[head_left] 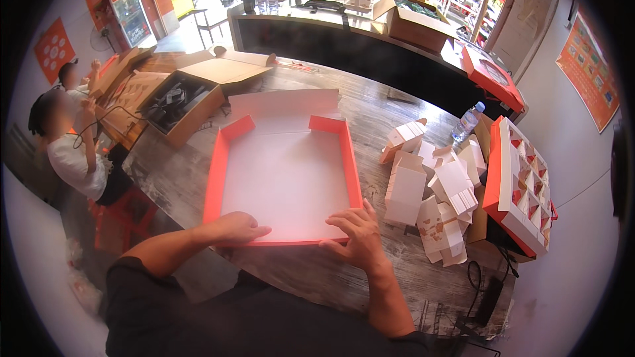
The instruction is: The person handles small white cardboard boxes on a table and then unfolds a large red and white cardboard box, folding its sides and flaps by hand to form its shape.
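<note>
A shallow box, red on its side walls and white inside, lies on the table in front of me. Its far flap is folded out, and two red corner tabs turn inward at the far side. At the near left corner, my left hand is closed over the wall, its thumb pointing inside and its other fingers mostly hidden. My right hand grips the near right corner, with its fingers over the rim and its thumb by the near wall.
Several small white cartons are piled at the right, beside a water bottle and a red box with a divider grid. An open brown carton holds black items at far left. Two people sit beyond the left edge. A black cable lies near right.
</note>
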### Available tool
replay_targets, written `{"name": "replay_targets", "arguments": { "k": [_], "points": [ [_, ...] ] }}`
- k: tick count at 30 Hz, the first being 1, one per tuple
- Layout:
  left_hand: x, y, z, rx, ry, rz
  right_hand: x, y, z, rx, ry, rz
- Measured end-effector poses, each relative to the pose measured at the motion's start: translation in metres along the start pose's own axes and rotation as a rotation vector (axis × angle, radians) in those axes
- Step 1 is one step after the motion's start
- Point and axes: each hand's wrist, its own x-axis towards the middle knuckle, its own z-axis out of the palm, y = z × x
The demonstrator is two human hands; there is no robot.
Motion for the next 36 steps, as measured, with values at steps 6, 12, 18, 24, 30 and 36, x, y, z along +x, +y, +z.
{"name": "replay_targets", "arguments": {
  "k": [6, 12, 18, 24, 30, 36],
  "points": [
    [0.007, -0.013, 0.010, -0.047, 0.070, 0.025, 0.000, 0.000, 0.000, 0.014, 0.003, -0.002],
    [0.014, -0.017, 0.014, -0.005, 0.135, 0.065, 0.000, -0.002, -0.002, 0.007, -0.002, 0.006],
    [0.008, -0.013, 0.012, -0.026, 0.166, 0.015, 0.002, -0.002, -0.001, 0.004, -0.011, -0.002],
    [0.003, -0.004, 0.011, 0.004, 0.215, 0.005, -0.001, -0.001, 0.003, -0.010, -0.013, 0.010],
    [0.007, -0.020, 0.017, 0.028, 0.250, 0.066, 0.001, -0.001, 0.006, -0.010, -0.055, -0.004],
    [0.011, -0.025, 0.018, 0.055, 0.207, 0.039, 0.004, -0.005, 0.003, 0.071, -0.031, 0.026]
  ]
}}
